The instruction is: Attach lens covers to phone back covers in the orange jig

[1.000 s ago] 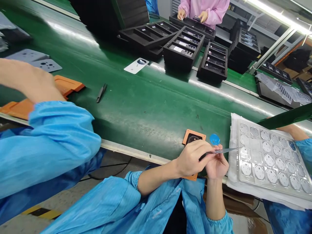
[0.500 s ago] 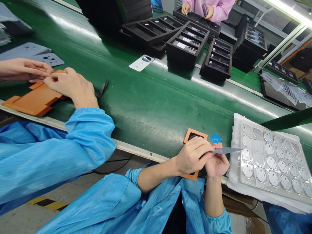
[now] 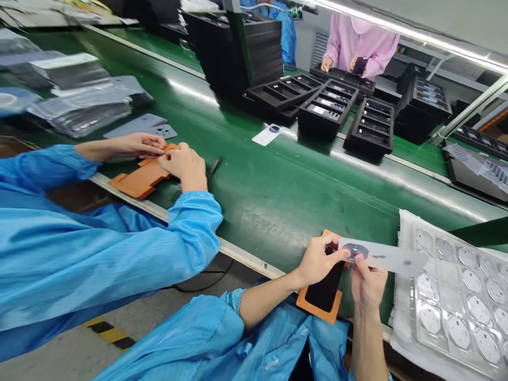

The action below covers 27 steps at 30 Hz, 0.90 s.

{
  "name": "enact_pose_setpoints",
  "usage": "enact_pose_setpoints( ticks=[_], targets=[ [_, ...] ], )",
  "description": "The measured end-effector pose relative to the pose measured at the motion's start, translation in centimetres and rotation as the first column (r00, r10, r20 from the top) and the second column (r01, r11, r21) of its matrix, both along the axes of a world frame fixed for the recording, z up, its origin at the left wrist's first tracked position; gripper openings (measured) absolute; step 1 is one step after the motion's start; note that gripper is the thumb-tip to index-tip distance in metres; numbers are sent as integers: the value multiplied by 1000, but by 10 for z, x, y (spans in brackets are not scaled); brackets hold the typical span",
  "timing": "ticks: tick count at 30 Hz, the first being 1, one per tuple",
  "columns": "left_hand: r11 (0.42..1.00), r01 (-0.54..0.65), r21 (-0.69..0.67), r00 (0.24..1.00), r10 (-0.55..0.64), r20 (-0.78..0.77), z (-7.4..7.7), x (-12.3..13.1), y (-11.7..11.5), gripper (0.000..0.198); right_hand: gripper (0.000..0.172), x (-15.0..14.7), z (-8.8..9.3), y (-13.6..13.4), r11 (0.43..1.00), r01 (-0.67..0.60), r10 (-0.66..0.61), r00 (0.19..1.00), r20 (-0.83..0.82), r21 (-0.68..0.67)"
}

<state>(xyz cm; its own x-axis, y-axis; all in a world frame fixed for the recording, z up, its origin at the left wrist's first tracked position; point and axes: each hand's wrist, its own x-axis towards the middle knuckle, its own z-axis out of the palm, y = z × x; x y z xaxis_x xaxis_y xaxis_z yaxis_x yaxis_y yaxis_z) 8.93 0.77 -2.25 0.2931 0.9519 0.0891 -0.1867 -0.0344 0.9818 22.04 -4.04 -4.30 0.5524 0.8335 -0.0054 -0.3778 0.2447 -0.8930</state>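
A pale phone back panel (image 3: 391, 257) with a dark round camera area is held face up above the bench, its far end blurred by motion. My left hand (image 3: 319, 259) pinches its left end between thumb and fingers. From below, my right hand (image 3: 369, 283) grips the same panel, its thumb on the edge of the camera area. Under and beside my left hand lies an orange fixture (image 3: 333, 315) with a black phone-shaped pad (image 3: 325, 288) in it, partly hidden. To the right of my right hand stands a clear tray (image 3: 444, 293) of round silvery parts.
At left, a co-worker's hands (image 3: 186, 166) work over another orange fixture (image 3: 137, 180). A white phone panel (image 3: 264, 136) lies on the green bench (image 3: 286, 190). Black compartment trays (image 3: 325, 111) stand at the back, near a person in pink (image 3: 365, 45).
Both my hands have turned the panel from edge-on to face up, showing its round camera area. The head view has shifted left, and more of the black pad shows.
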Motion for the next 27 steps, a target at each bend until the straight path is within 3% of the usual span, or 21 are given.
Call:
enact_pose_setpoints(
  ticks=[3,6,8,9,11,14,16,18,20,21,22,25,27],
  targets=[
    [997,7,-78,996,0,86,0,-4,16,28,38,11,30,48,999,-30,29,999,27,18],
    [999,22,-35,999,-21,26,7,-14,26,32,41,35,67,110,999,-19,18,999,30,48],
    [998,54,39,994,-50,-95,10,-21,28,27,33,51,79,139,983,-158,164,984,72,-92],
    [993,76,89,983,-60,-174,9,-25,29,26,31,55,80,145,947,-247,265,962,66,-205],
    [969,117,218,940,-37,-340,4,-31,28,24,29,52,71,139,911,-287,316,947,56,-295],
    [884,221,413,841,41,-539,-17,-39,25,27,31,37,50,96,878,-322,370,926,75,-355],
    [815,340,468,764,51,-643,-36,-42,23,40,30,41,45,59,864,-345,455,846,277,-368],
    [758,442,479,689,55,-723,-52,-43,21,50,28,70,51,28,898,-218,424,659,621,-383],
    [727,485,486,640,84,-764,-64,-43,18,52,28,119,63,9,923,67,320,412,853,-378],
    [718,490,494,627,103,-772,-68,-43,17,52,28,148,69,4,891,222,321,312,894,-397],
    [712,488,504,622,122,-774,-71,-43,16,52,27,177,73,1,811,385,371,244,896,-441],
    [694,476,540,626,164,-763,-76,-42,15,53,30,254,81,-2,658,606,382,243,892,-447],
    [684,468,560,630,186,-754,-78,-42,16,53,31,285,82,0,603,658,385,255,887,-451]
  ],
)
